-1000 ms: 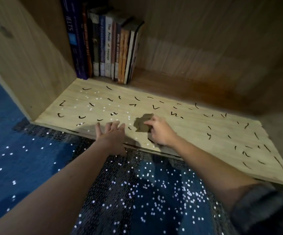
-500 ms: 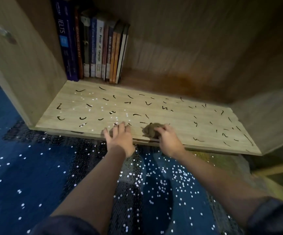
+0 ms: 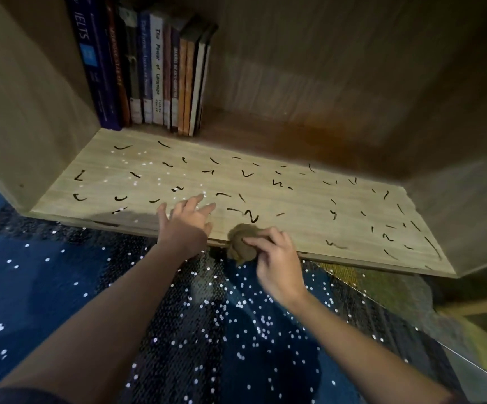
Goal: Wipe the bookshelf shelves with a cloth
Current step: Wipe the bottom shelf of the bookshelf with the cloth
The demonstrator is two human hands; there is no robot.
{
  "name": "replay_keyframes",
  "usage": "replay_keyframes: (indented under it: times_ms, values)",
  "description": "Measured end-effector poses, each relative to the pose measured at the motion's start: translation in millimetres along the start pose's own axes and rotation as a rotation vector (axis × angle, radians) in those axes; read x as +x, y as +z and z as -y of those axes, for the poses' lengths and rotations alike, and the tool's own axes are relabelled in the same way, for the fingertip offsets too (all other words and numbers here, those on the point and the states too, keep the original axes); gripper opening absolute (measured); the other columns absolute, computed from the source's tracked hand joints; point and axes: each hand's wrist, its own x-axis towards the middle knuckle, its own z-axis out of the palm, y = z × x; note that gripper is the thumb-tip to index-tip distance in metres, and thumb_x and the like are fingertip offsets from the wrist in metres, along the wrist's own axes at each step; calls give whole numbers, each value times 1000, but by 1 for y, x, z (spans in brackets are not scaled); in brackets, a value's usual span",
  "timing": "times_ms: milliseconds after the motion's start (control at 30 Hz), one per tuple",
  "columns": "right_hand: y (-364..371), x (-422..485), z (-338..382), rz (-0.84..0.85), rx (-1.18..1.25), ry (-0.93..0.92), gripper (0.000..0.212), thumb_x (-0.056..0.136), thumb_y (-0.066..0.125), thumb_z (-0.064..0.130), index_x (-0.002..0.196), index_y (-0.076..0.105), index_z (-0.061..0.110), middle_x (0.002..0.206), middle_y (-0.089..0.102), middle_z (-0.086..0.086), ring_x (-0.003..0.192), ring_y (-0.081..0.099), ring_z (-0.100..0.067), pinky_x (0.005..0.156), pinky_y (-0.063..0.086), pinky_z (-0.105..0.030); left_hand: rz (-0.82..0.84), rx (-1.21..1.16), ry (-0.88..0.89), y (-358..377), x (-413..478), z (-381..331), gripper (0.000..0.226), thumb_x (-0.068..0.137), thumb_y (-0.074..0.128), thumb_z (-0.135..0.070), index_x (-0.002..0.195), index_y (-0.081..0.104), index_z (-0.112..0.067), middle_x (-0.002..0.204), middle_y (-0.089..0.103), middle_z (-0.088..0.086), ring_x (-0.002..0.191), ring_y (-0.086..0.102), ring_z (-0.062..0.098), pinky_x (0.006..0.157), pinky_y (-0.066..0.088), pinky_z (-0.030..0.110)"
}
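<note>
A light wooden shelf board [image 3: 294, 199] carries several short black marks and small white specks. A crumpled brown cloth [image 3: 240, 242] sits at the board's front edge, partly hanging over it. My right hand [image 3: 277, 262] grips the cloth with its fingertips. My left hand [image 3: 185, 224] rests flat on the front edge just left of the cloth, fingers spread and holding nothing.
A row of upright books [image 3: 149, 71] stands at the back left of the shelf. Wooden side walls [image 3: 26, 112] close the compartment on both sides. A dark blue fabric with white dots [image 3: 207, 330] lies below the shelf edge.
My right hand has dragged the cloth toward me, from on the board to its front edge. My left hand has stayed at the edge.
</note>
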Motion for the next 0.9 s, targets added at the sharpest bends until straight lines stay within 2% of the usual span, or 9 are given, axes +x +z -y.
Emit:
replay_keyframes:
  times_ms: [67, 167, 233, 333, 467, 567, 633, 800, 900]
  values:
    - [-1, -2, -1, -50, -8, -47, 54, 73, 59, -14, 118, 64, 17, 116, 59, -2, 107, 51, -22, 95, 46, -38, -14, 0, 18, 2, 5, 1, 44, 100, 32, -34, 144, 31, -33, 156, 14, -4, 141, 16, 19, 114, -2, 51]
    - [-3, -4, -8, 45, -25, -56, 54, 76, 57, -13, 121, 61, 16, 120, 57, -2, 111, 51, -21, 99, 45, -40, 23, 43, 22, 3, 9, -2, 46, 98, 39, -30, 144, 33, -32, 157, 14, -1, 142, 15, 24, 113, 0, 54]
    - [-4, 1, -13, -13, 11, -69, 52, 75, 58, -12, 120, 62, 15, 118, 59, -4, 110, 53, -22, 96, 47, -39, 51, 63, 15, 3, 10, -4, 50, 95, 45, -26, 144, 33, -30, 157, 13, -1, 143, 12, 25, 112, -2, 55]
    - [-7, 8, -17, 36, -11, -87, 50, 76, 58, -11, 120, 62, 13, 114, 60, -5, 107, 54, -24, 93, 50, -41, 48, 53, 10, 6, 11, -10, 49, 96, 44, -26, 143, 34, -28, 157, 13, -3, 143, 12, 24, 113, -4, 54]
    - [-10, 22, -7, 180, -26, -105, 48, 86, 49, -2, 129, 54, 20, 120, 53, 1, 117, 46, -19, 101, 42, -36, 11, 70, -18, 7, 17, -11, 50, 94, 48, -25, 143, 34, -29, 156, 16, -3, 143, 12, 23, 113, -4, 55]
    - [-15, 55, 10, 182, 166, 1, 47, 92, 41, -1, 134, 48, 20, 121, 50, 5, 115, 44, -11, 101, 41, -27, -18, 45, -98, 4, 20, -4, 54, 93, 49, -26, 144, 32, -28, 155, 17, -2, 143, 11, 22, 112, -4, 56]
    - [-16, 88, 16, 168, 211, -16, 46, 92, 41, -1, 134, 48, 17, 122, 50, 1, 113, 44, -14, 98, 40, -27, -23, 46, -161, 0, 17, 7, 53, 94, 47, -30, 144, 31, -26, 155, 17, -2, 143, 12, 22, 112, -3, 56]
    - [9, 188, 10, 147, -62, -80, 50, 88, 46, -2, 132, 50, 20, 123, 49, -6, 115, 41, -29, 95, 41, -44, -59, 31, -287, -6, 2, 44, 53, 88, 52, -44, 138, 39, -34, 151, 25, -4, 141, 17, 23, 112, -1, 57]
    - [34, 220, 19, 248, -156, -121, 53, 86, 47, -2, 131, 52, 25, 122, 49, -7, 116, 40, -31, 96, 40, -44, -86, 14, -331, -6, -8, 61, 62, 83, 55, -56, 138, 38, -35, 148, 28, -7, 141, 16, 21, 112, -3, 55]
